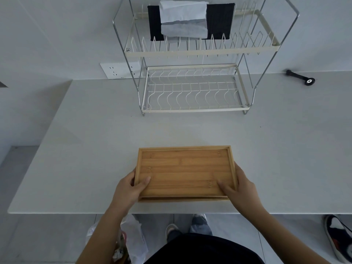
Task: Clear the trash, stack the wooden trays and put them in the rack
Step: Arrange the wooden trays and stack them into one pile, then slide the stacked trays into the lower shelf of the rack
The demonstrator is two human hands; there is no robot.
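I am holding the stacked wooden trays (185,173) near the front edge of the table (76,149), one nested on the other, the lower one showing only as a thin strip along the near side. My left hand (127,189) is closing around the left end, thumb lying on the top tray's floor and fingers curling under the side, and my right hand (239,184) is doing the same at the right end, so both are gripping the pair together and keeping the edges lined up. I am taking them by the short ends because, I judge, that lets me lift them level and carry them forward as one. The rack (192,109) is standing well beyond the trays at the back of the table; its lower shelf is looking bare, while cloths (182,20) are hanging on the upper tier. A bag (133,239) is sitting on the floor by my left arm, likely for the trash
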